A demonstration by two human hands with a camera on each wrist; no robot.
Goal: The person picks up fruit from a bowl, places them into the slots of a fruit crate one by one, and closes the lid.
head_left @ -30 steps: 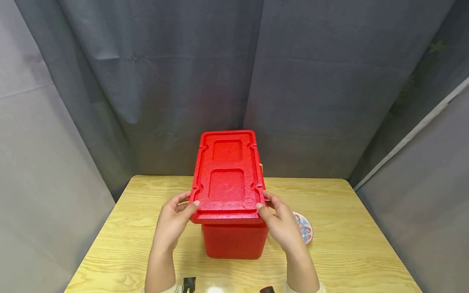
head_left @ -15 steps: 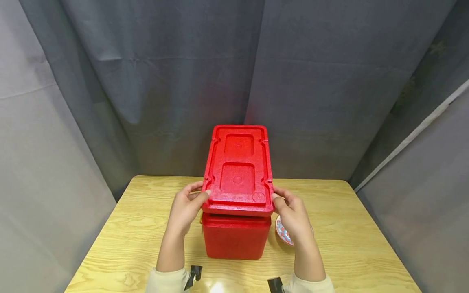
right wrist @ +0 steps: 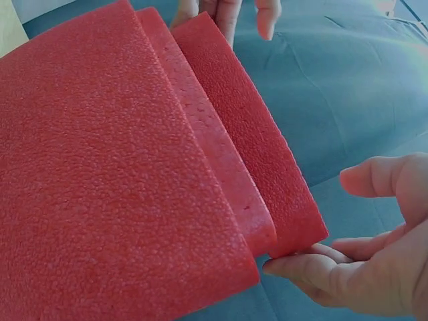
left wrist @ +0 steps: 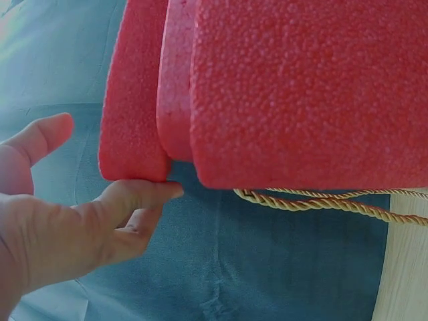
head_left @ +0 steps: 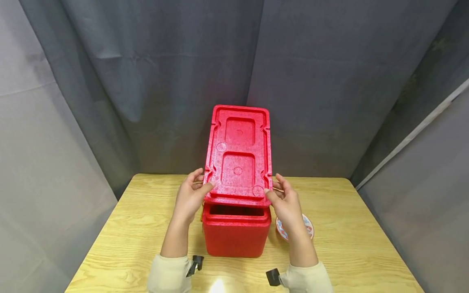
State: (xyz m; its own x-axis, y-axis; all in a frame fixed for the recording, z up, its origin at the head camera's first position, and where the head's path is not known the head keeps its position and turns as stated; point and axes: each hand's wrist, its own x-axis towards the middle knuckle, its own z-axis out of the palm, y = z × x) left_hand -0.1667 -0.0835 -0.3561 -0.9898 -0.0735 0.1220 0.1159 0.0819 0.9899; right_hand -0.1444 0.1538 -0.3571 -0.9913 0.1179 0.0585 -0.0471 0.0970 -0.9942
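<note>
A red foam lid (head_left: 237,138) tilts over the red foam box (head_left: 236,240), far end higher, leaving the dark opening showing at the near end. My left hand (head_left: 188,199) holds the lid's left edge near its front corner. Opposite it, my right hand (head_left: 288,205) holds the right edge. In the left wrist view, bent fingers (left wrist: 137,200) meet the lid's side while the thumb stands off it. The right wrist view shows fingertips (right wrist: 287,266) at the lid's corner, that thumb also apart. What lies inside the box is hidden.
The box stands on a wooden table (head_left: 128,232). To its right is a round patterned dish (head_left: 308,227), partly covered by my right wrist. A twisted gold cord (left wrist: 334,204) runs along the box's side. Grey curtains (head_left: 176,101) hang behind and at both sides.
The lid has moved right, then up and back, tilting more steeply with both hands holding it. The box's front rim and opening have come into view.
</note>
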